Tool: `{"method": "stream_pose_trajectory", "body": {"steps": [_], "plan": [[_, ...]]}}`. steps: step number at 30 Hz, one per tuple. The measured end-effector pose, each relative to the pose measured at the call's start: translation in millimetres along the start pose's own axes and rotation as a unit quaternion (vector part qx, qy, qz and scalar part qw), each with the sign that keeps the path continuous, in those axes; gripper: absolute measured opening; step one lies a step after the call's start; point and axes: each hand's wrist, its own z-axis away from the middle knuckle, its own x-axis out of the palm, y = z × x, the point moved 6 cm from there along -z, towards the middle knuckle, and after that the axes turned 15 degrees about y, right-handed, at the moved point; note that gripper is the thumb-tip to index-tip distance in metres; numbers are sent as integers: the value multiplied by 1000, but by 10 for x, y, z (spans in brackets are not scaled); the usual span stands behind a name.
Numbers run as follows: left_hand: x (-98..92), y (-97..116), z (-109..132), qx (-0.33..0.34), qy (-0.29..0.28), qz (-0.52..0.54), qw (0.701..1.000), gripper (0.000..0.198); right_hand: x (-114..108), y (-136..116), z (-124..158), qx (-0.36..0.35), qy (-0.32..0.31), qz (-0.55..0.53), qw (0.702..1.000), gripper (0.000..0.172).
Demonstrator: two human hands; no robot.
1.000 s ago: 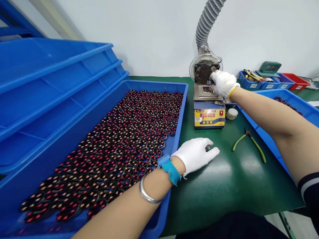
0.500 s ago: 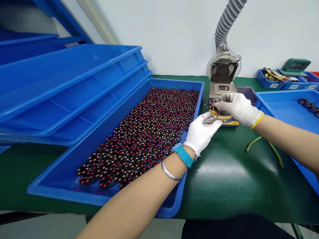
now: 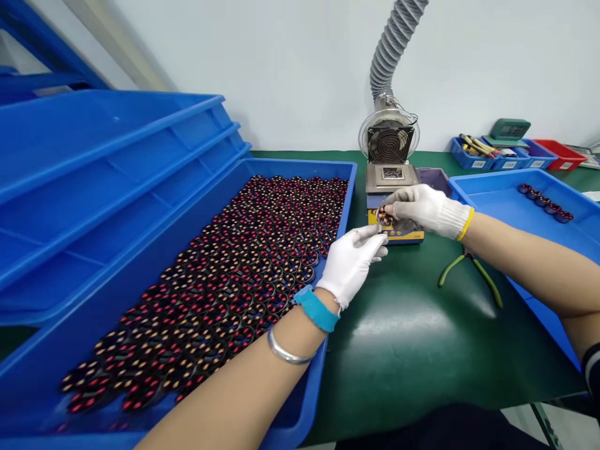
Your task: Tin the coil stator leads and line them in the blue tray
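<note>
You are pinching a small round black part with copper-coloured spots (image 3: pixel 385 216) between the thumb and fingers of your white-gloved right hand (image 3: pixel 426 211), just right of the frame's centre. You are apparently gripping it from the side so that its spotted face is staying exposed. Your white-gloved left hand (image 3: pixel 351 262) is half curling beside it, thumb and fingers lying close; whether they are touching the part, you are giving no clear view. Both hands are partly hiding the yellow-and-blue front of a steel-topped machine (image 3: pixel 392 180), and a black square fan (image 3: pixel 390 145) is standing behind it under a grey ribbed duct (image 3: pixel 396 44), probably for drawing off fumes.

At left, a long blue plastic tray (image 3: pixel 307 400) is holding packed round black parts (image 3: pixel 225 281), its wall rising close beside your left wrist. At right, another blue plastic tray (image 3: pixel 487 194) is holding a short row of dark parts (image 3: pixel 544 202). Green-handled pliers (image 3: pixel 488 284) are lying beneath your right forearm, perhaps getting in the way of a low sweep
</note>
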Motion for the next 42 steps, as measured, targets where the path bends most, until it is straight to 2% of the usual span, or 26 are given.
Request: {"method": "stream_pose_trajectory", "body": {"steps": [3, 5, 7, 9, 15, 21, 34, 38, 42], "plan": [[19, -28, -2, -15, -5, -12, 1000, 35, -261, -12, -304, -15, 108, 44, 993, 29], [33, -29, 2, -14, -13, -26, 999, 33, -459, -40, -520, -37, 180, 119, 976, 33], [43, -27, 2, -13, -20, -40, 999, 33, -606, -71, -720, -63, 229, 195, 952, 34], [47, -34, -2, -16, -26, -49, 998, 34, -673, -86, -891, -85, 249, 238, 935, 32], [48, -62, -11, -20, -36, -54, 998, 35, -631, -20, -1152, -90, 263, 280, 919, 26], [57, -74, -9, -18, -45, -57, 997, 36, -581, 34, -1151, -86, 247, 306, 915, 26], [68, -72, -4, -13, -48, -75, 996, 38, -602, -9, -1164, -89, 261, 290, 916, 24], [62, -68, -7, -7, -51, -81, 995, 38, -615, -17, -1104, -77, 257, 275, 923, 22], [58, -87, -11, 10, -56, -100, 993, 44, -714, 0, -1006, -42, 245, 167, 954, 26]]}}
